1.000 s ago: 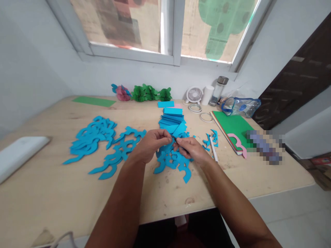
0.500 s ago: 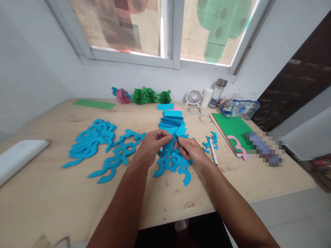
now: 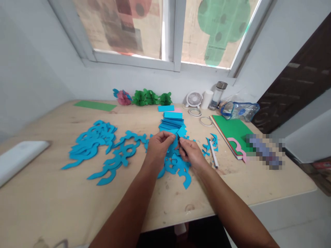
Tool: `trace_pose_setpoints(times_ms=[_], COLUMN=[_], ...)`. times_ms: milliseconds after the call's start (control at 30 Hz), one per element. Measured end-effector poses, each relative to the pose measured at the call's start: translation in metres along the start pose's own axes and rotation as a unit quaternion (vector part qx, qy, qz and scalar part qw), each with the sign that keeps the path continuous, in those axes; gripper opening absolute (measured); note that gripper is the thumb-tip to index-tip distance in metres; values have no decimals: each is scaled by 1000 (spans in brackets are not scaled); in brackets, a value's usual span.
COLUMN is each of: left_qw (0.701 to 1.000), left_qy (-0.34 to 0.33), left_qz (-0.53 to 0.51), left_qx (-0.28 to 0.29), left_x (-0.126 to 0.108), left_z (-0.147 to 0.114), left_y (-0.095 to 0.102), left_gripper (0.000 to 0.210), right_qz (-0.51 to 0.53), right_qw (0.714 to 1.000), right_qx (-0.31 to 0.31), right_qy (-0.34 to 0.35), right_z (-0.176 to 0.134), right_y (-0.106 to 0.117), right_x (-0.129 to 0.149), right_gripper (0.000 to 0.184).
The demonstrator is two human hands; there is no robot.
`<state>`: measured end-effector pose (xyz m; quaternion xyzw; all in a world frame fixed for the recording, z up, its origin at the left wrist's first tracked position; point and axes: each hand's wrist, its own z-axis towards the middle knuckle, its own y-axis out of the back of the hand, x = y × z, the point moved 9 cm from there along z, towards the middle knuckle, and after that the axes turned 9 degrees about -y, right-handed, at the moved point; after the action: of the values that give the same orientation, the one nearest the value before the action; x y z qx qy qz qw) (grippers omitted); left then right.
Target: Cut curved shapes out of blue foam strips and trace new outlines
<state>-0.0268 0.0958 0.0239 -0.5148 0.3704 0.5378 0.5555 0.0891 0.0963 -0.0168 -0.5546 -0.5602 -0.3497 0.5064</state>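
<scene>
Between my hands is a folded piece of blue paper, pinched by the thumb and fingers of my left hand. My right hand is closed around small dark scissors; their tips are at the paper's right edge, and the fingers hide most of the handles. Cut blue paper shapes lie under both hands. Just beyond is a stack of folded blue paper. To the left lie a pile of curvy blue cutouts and further wavy cutouts.
Right of my hands are blue scraps, a white marker and a green-topped paper stack. Along the back stand green paper decorations, a small fan, a bottle and a clear pouch. Tape rolls lie nearby.
My left hand has shifted slightly right, closer to my right hand, and the held paper has turned. The scissor tips now point more upright against the paper. The view has tilted slightly.
</scene>
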Motion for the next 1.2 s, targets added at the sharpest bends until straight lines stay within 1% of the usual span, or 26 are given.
trace_pose_setpoints(times_ms=[233,667,967,1100,1200], left_qw=[1000,1000,1000,1000,1000], left_qy=[-5,-11,-10,-6,-2], left_qz=[10,-9,2,-12,-17], left_qx=[-13,-13,-8,-6,-16], left_x=[2,4,1,2,4], left_z=[-2,-2,-3,-2,-2], left_y=[0,-2,-3,-4,-1], left_gripper=[14,16,16,15,15], right_qz=[0,-4,-1,-1,8], right_qw=[1000,1000,1000,1000,999], right_qx=[-5,-12,-13,-22,-33], right_qy=[2,3,2,2,-2], right_z=[1,1,3,3,4], right_y=[1,2,3,5,7], right_x=[-2,-2,-4,-4,-5], right_gripper=[50,51,53,53,51])
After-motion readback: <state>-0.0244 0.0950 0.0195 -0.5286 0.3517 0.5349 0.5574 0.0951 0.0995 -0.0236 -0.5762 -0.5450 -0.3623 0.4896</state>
